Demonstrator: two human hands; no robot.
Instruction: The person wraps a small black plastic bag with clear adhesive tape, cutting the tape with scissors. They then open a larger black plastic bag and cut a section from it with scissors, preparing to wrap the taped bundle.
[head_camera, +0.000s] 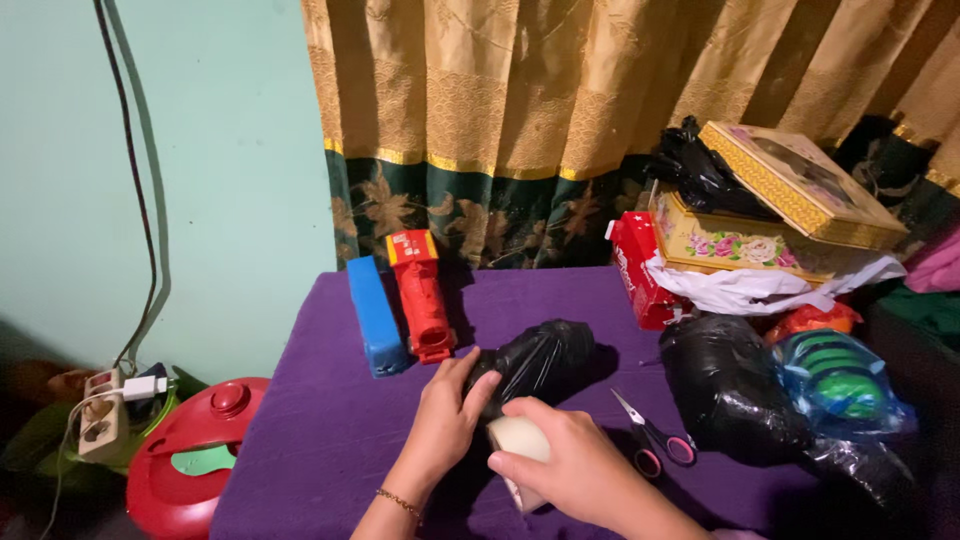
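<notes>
Clamped on the black bundle (535, 362) was my left hand (445, 415); right hand (570, 465) gripped a pale roll (520, 440) touching it, left of the scissors (655, 440). Bundle looked soft, light, slippery; I'd grip its near end.

A pale green wall (220, 150) fills the left side, with two dark cables (140, 180) hanging down it to a white power strip (100, 415) near the floor. Beside the strip lies a round red lid (190, 450), low at the left edge of the table. A gold curtain (560, 80) with a dark green leaf-patterned border (450, 215) hangs behind the far edge. The table is covered by a purple cloth (330, 400) that reaches from the curtain to the near edge. The light is dim and warm, brightest on the curtain, and the right corner falls into shadow.
</notes>
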